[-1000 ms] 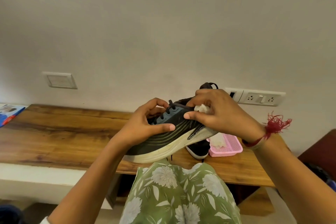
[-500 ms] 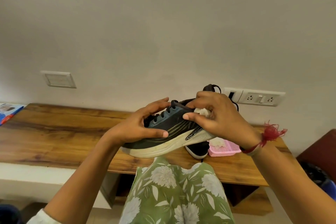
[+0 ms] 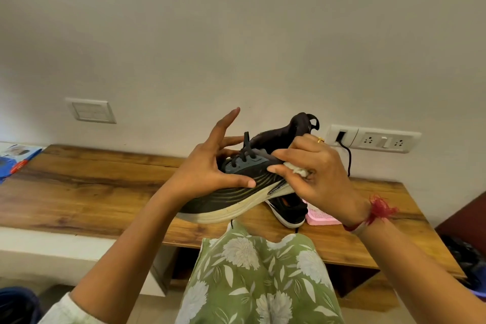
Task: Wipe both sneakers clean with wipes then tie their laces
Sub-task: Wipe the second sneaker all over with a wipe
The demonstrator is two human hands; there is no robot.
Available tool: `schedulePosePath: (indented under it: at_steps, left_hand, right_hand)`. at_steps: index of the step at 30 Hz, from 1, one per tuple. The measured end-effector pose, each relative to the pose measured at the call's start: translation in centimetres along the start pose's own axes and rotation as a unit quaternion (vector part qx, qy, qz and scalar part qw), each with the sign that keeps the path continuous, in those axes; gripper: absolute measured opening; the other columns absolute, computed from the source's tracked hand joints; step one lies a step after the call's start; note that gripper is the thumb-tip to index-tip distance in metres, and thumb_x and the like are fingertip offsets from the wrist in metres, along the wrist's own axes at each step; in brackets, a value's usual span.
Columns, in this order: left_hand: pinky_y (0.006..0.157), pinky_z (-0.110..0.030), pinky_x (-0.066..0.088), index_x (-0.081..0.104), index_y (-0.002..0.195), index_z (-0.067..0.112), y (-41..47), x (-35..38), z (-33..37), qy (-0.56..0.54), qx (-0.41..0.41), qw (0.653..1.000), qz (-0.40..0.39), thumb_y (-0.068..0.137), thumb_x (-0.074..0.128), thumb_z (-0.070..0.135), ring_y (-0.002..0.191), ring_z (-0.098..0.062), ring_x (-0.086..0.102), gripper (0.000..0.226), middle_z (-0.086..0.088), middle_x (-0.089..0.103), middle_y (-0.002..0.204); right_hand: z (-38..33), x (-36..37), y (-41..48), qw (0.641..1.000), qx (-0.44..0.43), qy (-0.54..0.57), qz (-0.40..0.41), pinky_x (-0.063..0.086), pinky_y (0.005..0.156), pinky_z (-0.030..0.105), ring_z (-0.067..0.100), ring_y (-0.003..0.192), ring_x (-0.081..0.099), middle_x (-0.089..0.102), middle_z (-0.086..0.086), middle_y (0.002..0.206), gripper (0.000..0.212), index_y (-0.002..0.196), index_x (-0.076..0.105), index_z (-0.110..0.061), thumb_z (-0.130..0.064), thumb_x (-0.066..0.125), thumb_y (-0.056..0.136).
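A dark sneaker [image 3: 231, 197] with a white sole and black laces is held in the air above the wooden table [image 3: 79, 192], toe toward me on the left. My left hand [image 3: 202, 173] holds it at the forefoot, thumb on the near side, other fingers at the laces, index finger raised straight. My right hand [image 3: 323, 173] pinches a crumpled white wipe [image 3: 295, 168] against the sneaker's side near the heel. The second sneaker [image 3: 289, 212] lies on the table behind, mostly hidden.
A pink tray [image 3: 320, 217] sits on the table under my right hand. A wall socket [image 3: 381, 139] with a black cable [image 3: 348, 158] is behind. A blue packet [image 3: 15, 160] lies at the table's far left. My green floral clothing fills the lower middle.
My left fingers have lifted and spread, with the index now pointing up. The sneaker's heel has tilted higher. My right hand with the wipe stays at the sneaker's side.
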State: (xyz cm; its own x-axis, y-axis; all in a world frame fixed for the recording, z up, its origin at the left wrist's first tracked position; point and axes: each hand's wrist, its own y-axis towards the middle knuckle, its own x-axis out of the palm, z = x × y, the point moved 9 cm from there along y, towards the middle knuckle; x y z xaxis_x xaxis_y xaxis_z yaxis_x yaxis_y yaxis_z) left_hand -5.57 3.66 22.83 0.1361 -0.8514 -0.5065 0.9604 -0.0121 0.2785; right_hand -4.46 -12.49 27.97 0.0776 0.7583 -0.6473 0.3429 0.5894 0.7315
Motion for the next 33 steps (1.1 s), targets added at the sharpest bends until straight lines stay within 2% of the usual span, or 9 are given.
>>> schedulePosePath:
  at_steps: [3,6,11,15,18,23,29,31,33]
  left_hand:
    - [0.095,-0.027,0.044,0.013,0.144,0.052,-0.1,-0.1,-0.5,0.058,-0.018,0.998,0.019,0.053,0.081,0.064,0.121,-0.017,0.057,0.114,-0.001,0.055,0.137]
    - [0.088,-0.031,0.053,0.028,0.129,0.043,-0.5,-0.8,-0.3,0.154,0.002,0.985,0.078,0.052,0.068,0.08,0.106,-0.016,0.064,0.094,0.002,0.064,0.123]
    - [0.054,-0.034,0.052,0.035,0.1,0.03,-2.0,-1.0,2.1,0.174,0.141,0.959,0.171,0.067,0.067,0.066,0.067,-0.015,0.066,0.058,0.006,0.07,0.087]
    - [0.052,-0.026,0.047,0.032,0.095,0.034,-1.8,-1.1,2.5,0.187,0.159,0.951,0.189,0.07,0.066,0.062,0.061,-0.014,0.062,0.051,0.005,0.067,0.08]
    - [0.055,-0.039,0.052,0.029,0.096,0.038,-0.9,-1.0,1.6,0.148,0.114,0.97,0.153,0.067,0.071,0.06,0.067,-0.016,0.065,0.055,0.005,0.066,0.084]
    - [0.063,-0.028,0.057,0.039,0.115,0.035,0.6,0.6,-1.0,0.037,-0.014,0.999,0.003,0.078,0.07,0.05,0.071,-0.008,0.068,0.051,0.005,0.069,0.093]
    - [0.079,-0.023,0.055,0.007,0.143,0.059,0.3,2.5,-0.4,0.105,0.048,0.985,-0.129,0.099,0.049,0.035,0.09,-0.005,0.065,0.065,0.011,0.056,0.127]
    - [0.08,-0.026,0.054,0.016,0.141,0.058,0.3,3.0,-0.2,0.113,0.067,0.982,-0.139,0.1,0.047,0.032,0.094,-0.003,0.063,0.058,0.014,0.057,0.127]
    - [0.069,-0.03,0.054,0.032,0.132,0.049,0.3,3.1,-0.5,0.104,0.066,0.985,-0.124,0.097,0.046,0.041,0.081,-0.004,0.064,0.038,0.012,0.064,0.105]
  right_hand:
    - [0.4,0.0,-0.4,1.0,0.008,0.015,0.02,0.037,0.06,0.023,0.011,0.069,0.047,0.059,0.001,0.076,0.023,0.093,0.073,-0.006,-0.026,0.063,0.086]
    - [-0.2,-0.4,-1.3,0.997,-0.036,-0.045,0.053,0.038,0.061,0.026,0.017,0.068,0.048,0.059,0.004,0.074,0.021,0.092,0.072,-0.003,-0.022,0.064,0.088]
    - [-1.0,-0.6,-2.7,0.981,-0.1,-0.127,0.106,0.039,0.062,0.03,0.02,0.067,0.049,0.059,0.008,0.07,0.018,0.095,0.07,-0.003,-0.019,0.062,0.092]
    - [0.1,-0.3,-2.5,0.988,-0.061,-0.109,0.094,0.036,0.064,0.026,0.02,0.065,0.049,0.058,0.006,0.071,0.016,0.097,0.068,-0.006,-0.02,0.063,0.091]
    - [1.1,0.1,-1.6,0.995,-0.006,-0.077,0.062,0.038,0.062,0.026,0.017,0.069,0.048,0.057,0.004,0.075,0.022,0.095,0.071,-0.005,-0.024,0.063,0.088]
    - [3.0,1.0,-0.3,0.996,0.084,-0.015,0.004,0.036,0.064,0.019,0.007,0.074,0.046,0.051,-0.009,0.08,0.032,0.096,0.072,-0.009,-0.036,0.059,0.086]
    - [3.1,1.7,-0.2,0.995,0.097,-0.011,-0.026,0.037,0.063,0.019,0.004,0.074,0.045,0.05,-0.012,0.079,0.031,0.094,0.073,-0.012,-0.037,0.058,0.084]
    - [2.7,1.8,-0.3,0.996,0.087,-0.021,-0.028,0.04,0.061,0.024,0.007,0.073,0.046,0.048,-0.013,0.079,0.029,0.093,0.073,-0.012,-0.035,0.058,0.084]
    - [2.6,1.8,-0.4,0.995,0.092,-0.014,-0.021,0.039,0.061,0.023,0.007,0.071,0.047,0.049,-0.012,0.078,0.03,0.092,0.073,-0.012,-0.036,0.058,0.084]
